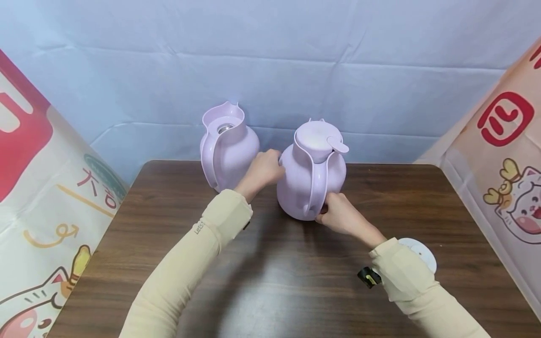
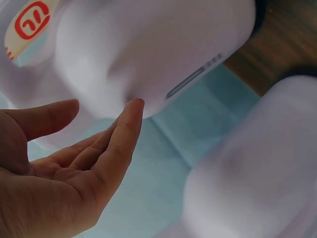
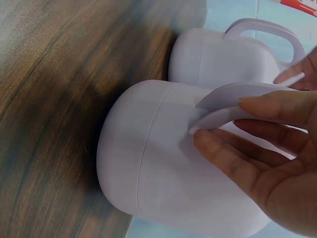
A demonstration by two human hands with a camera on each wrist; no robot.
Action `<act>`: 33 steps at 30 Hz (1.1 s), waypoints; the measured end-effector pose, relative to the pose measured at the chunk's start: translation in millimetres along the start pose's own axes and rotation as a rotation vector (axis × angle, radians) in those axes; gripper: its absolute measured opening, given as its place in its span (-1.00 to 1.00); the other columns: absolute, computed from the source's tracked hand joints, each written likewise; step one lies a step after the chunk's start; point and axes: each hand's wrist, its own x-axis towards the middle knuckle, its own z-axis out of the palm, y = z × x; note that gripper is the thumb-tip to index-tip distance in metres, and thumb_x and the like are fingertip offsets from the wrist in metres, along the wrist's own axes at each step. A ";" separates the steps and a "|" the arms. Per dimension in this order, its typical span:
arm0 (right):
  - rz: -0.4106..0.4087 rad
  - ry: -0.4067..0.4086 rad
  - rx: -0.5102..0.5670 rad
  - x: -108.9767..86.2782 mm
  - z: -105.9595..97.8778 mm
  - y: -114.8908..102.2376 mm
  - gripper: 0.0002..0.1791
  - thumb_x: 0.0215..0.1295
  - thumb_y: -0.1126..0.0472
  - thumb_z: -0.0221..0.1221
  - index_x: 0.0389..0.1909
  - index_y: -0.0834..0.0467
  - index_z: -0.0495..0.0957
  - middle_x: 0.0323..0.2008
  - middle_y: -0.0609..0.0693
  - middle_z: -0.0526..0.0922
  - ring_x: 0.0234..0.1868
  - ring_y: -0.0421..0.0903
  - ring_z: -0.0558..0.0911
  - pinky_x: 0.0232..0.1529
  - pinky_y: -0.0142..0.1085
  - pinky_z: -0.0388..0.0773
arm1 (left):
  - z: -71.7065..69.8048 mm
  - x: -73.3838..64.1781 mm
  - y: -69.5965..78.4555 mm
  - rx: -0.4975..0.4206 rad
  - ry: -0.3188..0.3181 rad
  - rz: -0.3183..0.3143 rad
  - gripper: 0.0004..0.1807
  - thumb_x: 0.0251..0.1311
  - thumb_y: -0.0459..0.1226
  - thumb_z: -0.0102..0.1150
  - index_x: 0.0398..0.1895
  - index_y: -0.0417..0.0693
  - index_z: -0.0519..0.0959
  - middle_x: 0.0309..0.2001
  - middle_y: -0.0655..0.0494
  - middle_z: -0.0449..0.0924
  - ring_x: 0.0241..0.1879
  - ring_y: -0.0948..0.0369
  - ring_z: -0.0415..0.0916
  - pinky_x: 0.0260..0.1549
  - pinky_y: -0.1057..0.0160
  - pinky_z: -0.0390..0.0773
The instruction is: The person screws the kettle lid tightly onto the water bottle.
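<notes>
Two lilac thermos jugs stand upright on the table. The right jug [image 1: 296, 183] has its lid [image 1: 318, 135] seated in the top, with a small tab sticking out to the right. My right hand [image 1: 341, 213] holds the lower part of this jug's handle [image 3: 223, 116], thumb on one side and fingers on the other. My left hand [image 1: 266, 168] is at the jug's left side, fingers nearly straight, fingertips right at its body in the left wrist view. The left jug [image 1: 236, 155] has no lid, and its round metal mouth [image 1: 225, 128] shows inside the collar.
On the wooden table [image 1: 181, 263], a white disc [image 1: 420, 253] lies partly behind my right sleeve. A pale blue cloth [image 1: 270, 61] hangs behind the jugs. Printed cartoon sheets [image 1: 520, 188] hang at both sides.
</notes>
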 end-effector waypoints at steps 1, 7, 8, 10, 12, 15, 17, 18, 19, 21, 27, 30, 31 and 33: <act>0.001 -0.001 0.001 -0.2 0.2 0.0 -0.89 -0.26 0.41 0.19 -0.62 0.23 0.47 -0.67 -0.06 0.44 -0.58 -0.09 0.39 -0.50 -0.24 0.37 | 3.1 -0.8 -2.9 -0.007 -0.004 -0.001 -0.92 -0.03 -0.36 -0.03 -0.47 -0.21 0.44 -0.49 0.01 0.40 -0.41 0.08 0.34 -0.44 0.21 0.34; 0.006 0.010 -0.006 -2.0 1.1 -0.3 -0.90 -0.24 0.40 0.20 -0.61 0.23 0.48 -0.66 -0.05 0.47 -0.58 -0.10 0.40 -0.50 -0.24 0.38 | 22.8 -1.9 -19.7 -0.054 -0.060 -0.021 -0.74 0.07 -0.31 0.04 -0.17 -0.22 0.53 -0.24 -0.04 0.54 -0.24 0.08 0.44 -0.23 0.19 0.41; 0.010 0.012 -0.009 -2.4 1.2 -0.5 -0.90 -0.23 0.40 0.21 -0.61 0.23 0.49 -0.66 -0.04 0.48 -0.58 -0.10 0.41 -0.50 -0.23 0.39 | 26.0 -2.2 -22.3 -0.070 -0.076 -0.032 -0.67 0.10 -0.29 0.05 -0.06 -0.23 0.51 -0.13 -0.06 0.54 -0.15 0.07 0.45 -0.14 0.17 0.41; 0.010 0.015 -0.012 -3.2 1.1 -0.9 -0.91 -0.21 0.40 0.21 -0.61 0.23 0.49 -0.65 -0.04 0.50 -0.58 -0.10 0.43 -0.49 -0.22 0.42 | 32.4 -2.8 -26.9 -0.107 -0.107 -0.058 -0.56 0.14 -0.26 0.06 0.10 -0.26 0.42 0.04 -0.10 0.47 0.01 0.05 0.41 -0.01 0.15 0.36; 0.012 0.016 -0.009 -3.9 1.2 -1.1 -0.92 -0.19 0.40 0.21 -0.60 0.24 0.50 -0.63 -0.03 0.52 -0.56 -0.11 0.45 -0.48 -0.22 0.44 | 38.9 -3.5 -30.7 -0.127 -0.127 -0.071 -0.51 0.15 -0.25 0.07 0.15 -0.28 0.38 0.11 -0.12 0.42 0.09 0.04 0.36 0.04 0.15 0.32; 0.012 0.017 -0.005 -5.1 1.2 -1.8 -0.94 -0.17 0.40 0.20 -0.60 0.24 0.51 -0.62 -0.03 0.54 -0.55 -0.12 0.47 -0.47 -0.22 0.45 | 48.2 -4.5 -34.5 -0.155 -0.136 -0.086 -0.48 0.14 -0.24 0.10 0.17 -0.29 0.36 0.13 -0.13 0.40 0.13 0.03 0.33 0.07 0.15 0.30; 0.012 0.023 -0.003 -5.9 1.4 -2.8 -0.94 -0.17 0.40 0.19 -0.62 0.23 0.50 -0.64 -0.04 0.52 -0.56 -0.13 0.45 -0.48 -0.23 0.44 | 54.0 -4.4 -36.4 -0.169 -0.132 -0.089 -0.47 0.13 -0.24 0.12 0.17 -0.29 0.36 0.11 -0.13 0.42 0.12 0.02 0.34 0.06 0.15 0.31; 0.010 0.028 -0.002 -6.3 1.7 -3.5 -0.94 -0.17 0.40 0.19 -0.63 0.23 0.50 -0.64 -0.04 0.52 -0.56 -0.13 0.46 -0.48 -0.23 0.44 | 56.5 -4.5 -37.1 -0.179 -0.131 -0.094 -0.46 0.12 -0.24 0.13 0.17 -0.29 0.36 0.10 -0.13 0.42 0.11 0.03 0.34 0.05 0.16 0.32; 0.011 0.033 -0.005 -6.6 2.0 -4.2 -0.94 -0.17 0.40 0.19 -0.62 0.23 0.50 -0.64 -0.03 0.52 -0.56 -0.12 0.46 -0.49 -0.22 0.45 | 58.8 -4.4 -37.8 -0.184 -0.131 -0.099 -0.46 0.12 -0.23 0.14 0.17 -0.29 0.36 0.10 -0.13 0.43 0.11 0.02 0.34 0.04 0.16 0.32; 0.013 0.043 -0.011 -7.2 2.9 -6.0 -0.93 -0.18 0.38 0.20 -0.62 0.24 0.49 -0.64 -0.02 0.53 -0.56 -0.10 0.47 -0.49 -0.21 0.45 | 63.0 -3.7 -39.1 -0.188 -0.127 -0.102 -0.45 0.11 -0.23 0.15 0.16 -0.30 0.36 0.07 -0.13 0.45 0.10 0.01 0.35 0.03 0.16 0.33; 0.034 0.085 0.003 -7.6 6.4 -9.3 -0.84 -0.13 0.30 0.27 -0.54 0.29 0.51 -0.63 0.05 0.54 -0.56 -0.04 0.47 -0.49 -0.16 0.42 | 70.6 -1.9 -42.5 -0.180 -0.102 -0.083 -0.47 0.06 -0.22 0.20 0.09 -0.32 0.41 -0.05 -0.12 0.51 0.05 -0.05 0.36 -0.01 0.15 0.35; 0.056 0.102 0.022 -7.0 8.9 -10.1 -0.78 -0.08 0.24 0.30 -0.51 0.32 0.51 -0.63 0.05 0.53 -0.58 -0.06 0.46 -0.53 -0.19 0.40 | 73.6 -0.8 -44.5 -0.189 -0.097 -0.084 -0.44 0.03 -0.21 0.23 0.10 -0.32 0.40 -0.08 -0.12 0.52 0.03 -0.03 0.38 -0.03 0.15 0.37; 0.066 0.106 0.025 -6.9 9.7 -10.6 -0.76 -0.07 0.22 0.31 -0.50 0.32 0.51 -0.63 0.04 0.53 -0.58 -0.06 0.47 -0.54 -0.21 0.39 | 74.3 -0.6 -45.0 -0.195 -0.098 -0.088 -0.42 0.03 -0.21 0.24 0.11 -0.32 0.39 -0.08 -0.12 0.52 0.03 -0.02 0.38 -0.03 0.16 0.37; 0.084 0.118 0.031 -6.8 11.7 -11.0 -0.72 -0.07 0.18 0.33 -0.49 0.32 0.51 -0.64 0.04 0.53 -0.59 -0.06 0.47 -0.55 -0.22 0.39 | 76.0 -0.1 -46.2 -0.203 -0.100 -0.097 -0.38 0.02 -0.20 0.26 0.14 -0.33 0.37 -0.05 -0.12 0.51 0.04 0.00 0.39 -0.03 0.16 0.37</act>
